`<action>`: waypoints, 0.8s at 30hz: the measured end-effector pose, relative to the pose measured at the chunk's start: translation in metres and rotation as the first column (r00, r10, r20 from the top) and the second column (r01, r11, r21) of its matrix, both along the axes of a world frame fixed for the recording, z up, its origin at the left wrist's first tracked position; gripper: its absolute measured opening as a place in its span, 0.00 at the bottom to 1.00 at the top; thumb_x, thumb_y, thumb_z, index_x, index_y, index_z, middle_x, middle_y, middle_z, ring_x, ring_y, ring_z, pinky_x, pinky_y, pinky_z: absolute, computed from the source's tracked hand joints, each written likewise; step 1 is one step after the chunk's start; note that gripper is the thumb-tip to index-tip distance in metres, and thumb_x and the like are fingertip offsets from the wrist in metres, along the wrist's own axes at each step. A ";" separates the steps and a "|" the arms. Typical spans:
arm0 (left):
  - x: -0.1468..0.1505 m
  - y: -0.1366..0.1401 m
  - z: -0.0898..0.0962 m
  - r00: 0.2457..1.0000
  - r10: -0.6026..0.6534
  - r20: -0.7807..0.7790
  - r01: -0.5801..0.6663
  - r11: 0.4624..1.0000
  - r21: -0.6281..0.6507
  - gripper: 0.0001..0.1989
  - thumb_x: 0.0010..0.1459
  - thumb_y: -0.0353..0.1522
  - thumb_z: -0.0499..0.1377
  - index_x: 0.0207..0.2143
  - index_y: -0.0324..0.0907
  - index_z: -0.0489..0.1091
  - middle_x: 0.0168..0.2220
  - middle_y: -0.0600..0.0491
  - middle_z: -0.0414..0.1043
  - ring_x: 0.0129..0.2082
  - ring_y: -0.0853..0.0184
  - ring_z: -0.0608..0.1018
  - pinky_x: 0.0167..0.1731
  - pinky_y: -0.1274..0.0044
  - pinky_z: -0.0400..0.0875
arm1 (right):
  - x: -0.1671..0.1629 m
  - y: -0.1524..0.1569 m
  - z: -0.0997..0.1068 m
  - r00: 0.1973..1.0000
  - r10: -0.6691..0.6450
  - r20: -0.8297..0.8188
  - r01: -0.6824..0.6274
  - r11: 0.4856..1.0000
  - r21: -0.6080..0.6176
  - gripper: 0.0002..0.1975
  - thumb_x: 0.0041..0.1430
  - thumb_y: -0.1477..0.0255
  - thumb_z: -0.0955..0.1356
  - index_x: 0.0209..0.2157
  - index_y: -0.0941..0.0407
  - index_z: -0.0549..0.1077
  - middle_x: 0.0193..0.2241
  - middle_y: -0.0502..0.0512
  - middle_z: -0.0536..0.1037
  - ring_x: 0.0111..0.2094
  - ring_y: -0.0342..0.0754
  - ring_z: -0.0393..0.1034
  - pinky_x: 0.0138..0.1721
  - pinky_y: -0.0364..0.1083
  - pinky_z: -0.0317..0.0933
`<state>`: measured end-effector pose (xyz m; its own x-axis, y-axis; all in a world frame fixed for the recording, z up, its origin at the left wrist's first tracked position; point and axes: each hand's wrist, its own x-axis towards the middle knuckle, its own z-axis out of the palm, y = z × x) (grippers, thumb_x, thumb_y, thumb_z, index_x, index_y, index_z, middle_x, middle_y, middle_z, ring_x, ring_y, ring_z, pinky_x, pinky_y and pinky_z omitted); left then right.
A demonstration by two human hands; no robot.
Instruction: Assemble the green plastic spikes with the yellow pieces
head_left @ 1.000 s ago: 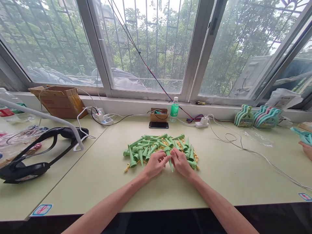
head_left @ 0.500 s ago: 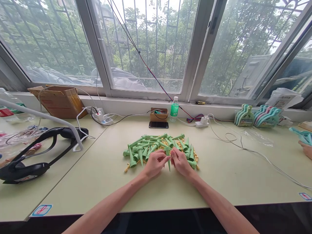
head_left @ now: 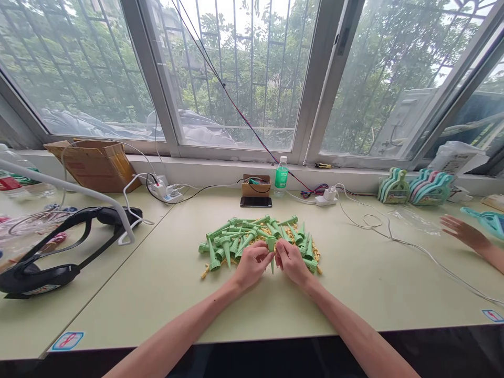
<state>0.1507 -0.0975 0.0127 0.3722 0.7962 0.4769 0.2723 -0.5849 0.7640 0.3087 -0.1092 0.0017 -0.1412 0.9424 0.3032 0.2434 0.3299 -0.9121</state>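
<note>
A green plant watering spike (head_left: 271,242) stands nearly upright between my hands, its wide open end up and its tip down. My left hand (head_left: 253,262) is closed, thumb and forefinger gripping the spike from the left. My right hand (head_left: 292,262) is pinched closed against the spike's right side; whatever its fingertips hold is hidden. Just beyond my hands lies a heap of similar green spikes (head_left: 248,236), some pointing up and others on their sides. Small yellow plastic pieces (head_left: 205,272) lie under and around the heap.
A phone (head_left: 255,201), a small cardboard box (head_left: 256,186) and a bottle (head_left: 281,176) stand behind the heap. Black headgear (head_left: 74,236) lies left. White cables (head_left: 409,244) cross the right side. At far right another person's hand (head_left: 464,232) reaches beside a turquoise plastic item (head_left: 488,220).
The spike between my hands has turned and tilted slightly, so its open top now faces me more. At far right, the other person's hand has moved left, away from the turquoise item.
</note>
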 end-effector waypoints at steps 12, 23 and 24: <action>0.001 0.002 -0.001 0.977 -0.084 0.196 0.178 0.824 -0.538 0.36 0.63 0.53 0.41 0.14 0.39 0.66 0.12 0.54 0.61 0.12 0.73 0.62 0.17 0.78 0.58 | 0.000 -0.001 0.003 0.999 -0.032 0.035 0.031 0.998 0.049 0.21 0.68 0.57 0.56 0.25 0.54 0.60 0.18 0.47 0.67 0.18 0.41 0.58 0.23 0.41 0.54; 0.000 0.001 0.009 0.946 -0.058 0.318 0.288 0.600 -0.747 0.41 0.58 0.59 0.41 0.08 0.38 0.63 0.08 0.51 0.59 0.09 0.74 0.61 0.13 0.79 0.52 | 0.000 -0.001 0.000 0.995 -0.028 0.091 0.015 0.989 0.147 0.22 0.69 0.59 0.56 0.23 0.55 0.61 0.18 0.48 0.65 0.20 0.42 0.57 0.26 0.42 0.54; 0.000 0.002 0.008 0.946 -0.047 0.321 0.289 0.574 -0.766 0.41 0.57 0.60 0.41 0.09 0.38 0.64 0.08 0.50 0.60 0.09 0.74 0.61 0.13 0.80 0.52 | 0.000 -0.001 0.000 0.996 -0.029 0.089 0.015 0.988 0.154 0.22 0.69 0.59 0.56 0.24 0.55 0.61 0.18 0.48 0.65 0.20 0.42 0.57 0.26 0.42 0.53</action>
